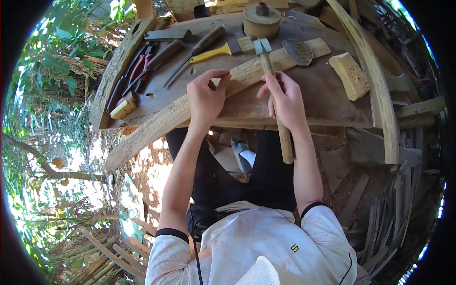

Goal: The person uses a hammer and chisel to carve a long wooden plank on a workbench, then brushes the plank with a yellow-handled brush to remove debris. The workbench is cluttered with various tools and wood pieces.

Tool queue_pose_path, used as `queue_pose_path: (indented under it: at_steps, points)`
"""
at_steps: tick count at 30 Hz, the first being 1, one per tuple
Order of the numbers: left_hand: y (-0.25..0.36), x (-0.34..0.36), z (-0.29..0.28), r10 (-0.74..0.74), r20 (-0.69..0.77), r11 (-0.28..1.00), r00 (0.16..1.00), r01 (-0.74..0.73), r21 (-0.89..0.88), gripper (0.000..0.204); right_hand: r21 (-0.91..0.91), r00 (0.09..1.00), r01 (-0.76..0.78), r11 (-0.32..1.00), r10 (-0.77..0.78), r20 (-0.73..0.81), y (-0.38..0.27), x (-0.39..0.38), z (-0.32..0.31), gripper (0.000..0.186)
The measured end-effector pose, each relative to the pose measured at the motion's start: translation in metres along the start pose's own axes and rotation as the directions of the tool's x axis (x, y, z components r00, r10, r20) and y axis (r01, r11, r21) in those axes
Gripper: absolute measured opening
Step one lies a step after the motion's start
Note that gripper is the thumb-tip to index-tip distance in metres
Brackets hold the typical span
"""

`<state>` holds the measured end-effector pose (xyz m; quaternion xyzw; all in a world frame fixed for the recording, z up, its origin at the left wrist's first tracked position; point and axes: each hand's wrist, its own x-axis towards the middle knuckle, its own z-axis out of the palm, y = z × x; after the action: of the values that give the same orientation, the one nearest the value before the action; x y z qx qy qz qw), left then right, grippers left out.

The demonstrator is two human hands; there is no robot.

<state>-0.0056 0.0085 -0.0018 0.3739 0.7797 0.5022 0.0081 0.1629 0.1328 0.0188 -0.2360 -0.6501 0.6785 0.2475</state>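
The round wooden workbench point(304, 102) carries the work. Across it, running down-left past the bench edge, lies the long curved plank point(156, 124), the largest piece in hand. It looks stiff and fairly heavy, with rough, dry faces that should not slip; judged from its overhang, it is best held near the bench edge, close to where the tool bears.

The left hand point(205, 97) is closed over the plank's upper edge, fingers curled on top and thumb on the near side, pinning it to the bench.

Just right of that grip, the right hand point(285, 102) is wrapped around the wooden handle of a small adze point(284, 137). The handle extends back toward the body below the fist; the metal blade sits beyond the fist, resting on the plank. The tool appears rigid and head-heavy; the blade edge is to be kept clear of fingers.

Beyond both grips lie a yellow-handled brush point(213, 52), a block of stone point(350, 75) and a round drum point(261, 20).
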Motion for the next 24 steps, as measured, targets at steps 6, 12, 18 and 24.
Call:
queue_pose_path:
  at_steps: [6,12,18,24]
  points:
    - [0.000,0.010,-0.005,-0.176,0.033,0.980,0.984,0.179,-0.090,0.015,-0.019,0.999,-0.033,0.999,0.033,0.016,0.005,0.006,0.002,0.038]
    - [-0.018,0.019,0.001,-0.160,-0.186,0.978,0.969,0.130,-0.164,0.023,-0.053,1.000,-0.016,0.998,0.017,0.011,0.009,0.006,0.005,0.039]
    - [-0.025,0.018,0.002,0.006,-0.296,0.994,0.955,0.026,0.104,0.052,-0.046,1.000,0.014,0.999,-0.013,0.015,0.011,0.013,0.007,0.041]
    - [-0.008,0.021,-0.008,0.071,-0.197,0.989,0.978,-0.043,0.140,0.040,-0.034,0.999,0.023,0.999,-0.025,-0.041,0.015,0.011,0.000,0.038]
